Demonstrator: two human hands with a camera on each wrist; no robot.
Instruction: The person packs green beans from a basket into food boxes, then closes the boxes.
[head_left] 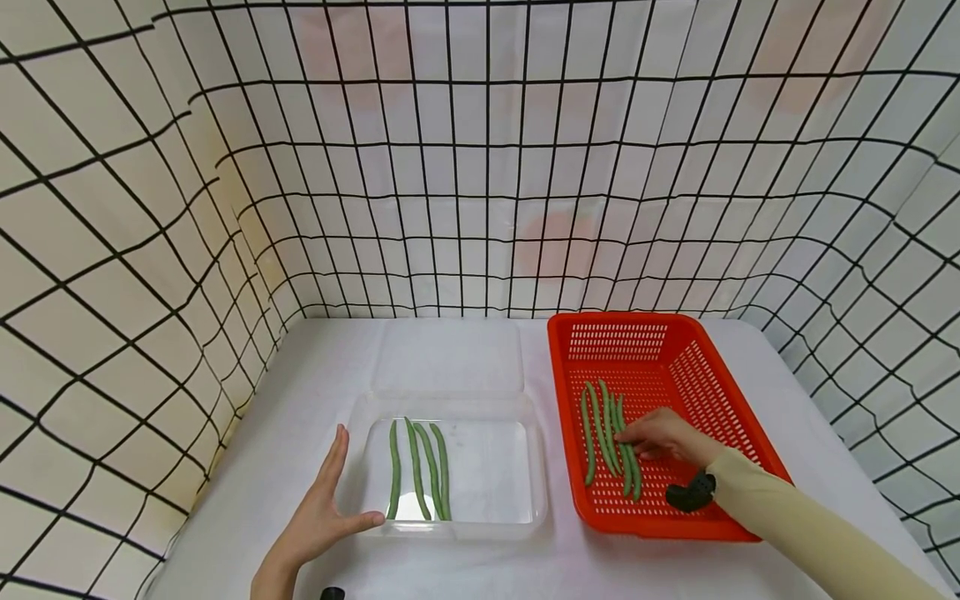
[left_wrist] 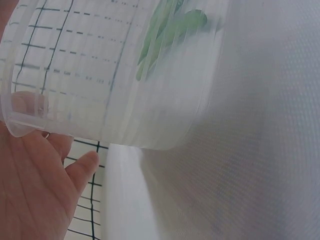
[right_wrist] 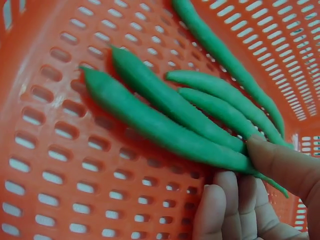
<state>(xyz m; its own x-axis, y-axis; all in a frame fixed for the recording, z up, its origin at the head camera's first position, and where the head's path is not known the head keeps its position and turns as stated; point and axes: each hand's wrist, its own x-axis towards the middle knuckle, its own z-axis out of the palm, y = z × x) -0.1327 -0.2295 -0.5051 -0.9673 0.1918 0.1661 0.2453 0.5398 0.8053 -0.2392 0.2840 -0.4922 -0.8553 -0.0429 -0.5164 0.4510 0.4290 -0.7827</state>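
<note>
A clear plastic box (head_left: 480, 530) holds several green beans (head_left: 395, 471) lying lengthwise, side by side, in its left half. My left hand (head_left: 318, 512) is spread at the box's front left corner, thumb at the front rim, fingers straight along the left side. In the left wrist view, the box wall (left_wrist: 120, 120) hides part of that hand. Inside a red perforated basket (head_left: 630, 319), my right hand (head_left: 663, 436) pinches one green bean (right_wrist: 150, 125) near its end between thumb and fingers. Other green beans (head_left: 588, 442) lie beside it on the basket floor.
Behind the box, a translucent lid (head_left: 450, 358) lies flat on the white-covered table (head_left: 247, 475). Black grid netting (head_left: 487, 196) over white sheets encloses the back and both sides. A black wrist device (head_left: 692, 493) sits at my right sleeve.
</note>
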